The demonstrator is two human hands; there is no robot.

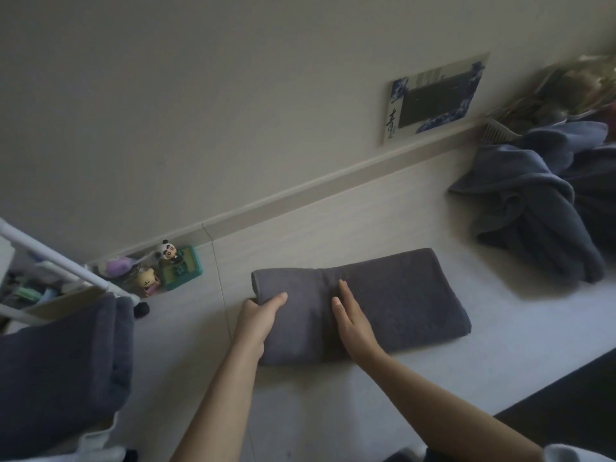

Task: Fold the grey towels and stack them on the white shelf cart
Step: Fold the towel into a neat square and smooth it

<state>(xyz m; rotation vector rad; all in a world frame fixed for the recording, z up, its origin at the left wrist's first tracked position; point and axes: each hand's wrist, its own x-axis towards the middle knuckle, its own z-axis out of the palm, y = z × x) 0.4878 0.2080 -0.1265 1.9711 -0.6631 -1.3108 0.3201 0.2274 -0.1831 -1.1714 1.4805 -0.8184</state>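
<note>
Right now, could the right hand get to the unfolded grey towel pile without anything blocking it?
Probably yes. The right hand lies flat on the folded towel, and only bare table surface separates that from the unfolded pile on its side.

Folded grey towel [393,301] flat on table, unfolded towels [533,198] heaped right

1. The left hand [258,320] has its fingers tucked under the left end of the folded dark grey terry towel [383,305]; only the thumb and back of the hand show.
2. The heap of unfolded blue-grey towels [533,201] is cut off by the right edge.
3. The white slatted plastic basket [496,131] behind that heap is mostly covered by it.
4. The blurred bundle in clear wrapping [573,88] at top right cannot be identified.
5. The white tubular shelf cart [63,261] runs off the left edge, its contents blurred.
6. The folded grey towel stack [60,368] is cropped at the left.
</note>
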